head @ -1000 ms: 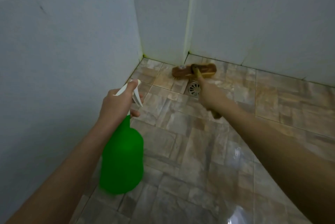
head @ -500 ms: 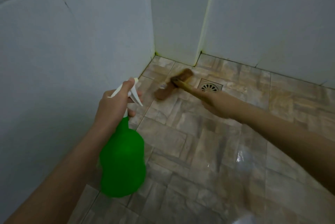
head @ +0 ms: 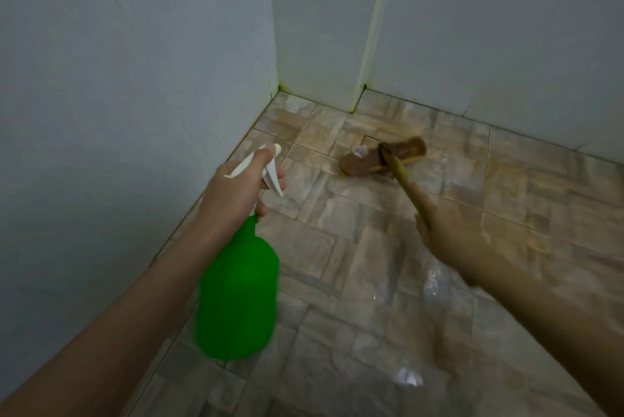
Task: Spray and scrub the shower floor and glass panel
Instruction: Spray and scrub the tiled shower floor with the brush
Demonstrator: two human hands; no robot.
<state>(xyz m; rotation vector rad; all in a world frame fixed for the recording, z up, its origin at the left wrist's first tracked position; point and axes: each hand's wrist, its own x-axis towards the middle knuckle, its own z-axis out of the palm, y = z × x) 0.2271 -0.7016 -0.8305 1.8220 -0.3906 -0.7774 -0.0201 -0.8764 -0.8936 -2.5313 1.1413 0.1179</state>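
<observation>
My left hand (head: 236,188) grips the white trigger head of a green spray bottle (head: 238,295), which hangs over the floor near the left wall. My right hand (head: 445,227) holds the yellowish handle (head: 400,177) of a brown scrub brush (head: 381,156). The brush head lies on the wet, stone-patterned floor tiles (head: 354,264) near the far corner. It covers the floor drain, of which only a frame edge shows.
White tiled walls close in on the left (head: 118,95) and at the back (head: 506,28), with a protruding corner column (head: 324,28). Yellowish-green grime lines the corner joints. Wet glare shows on the near floor.
The brush swept from left of the drain back to the right, now lying over it. My left hand and the bottle stayed in place.
</observation>
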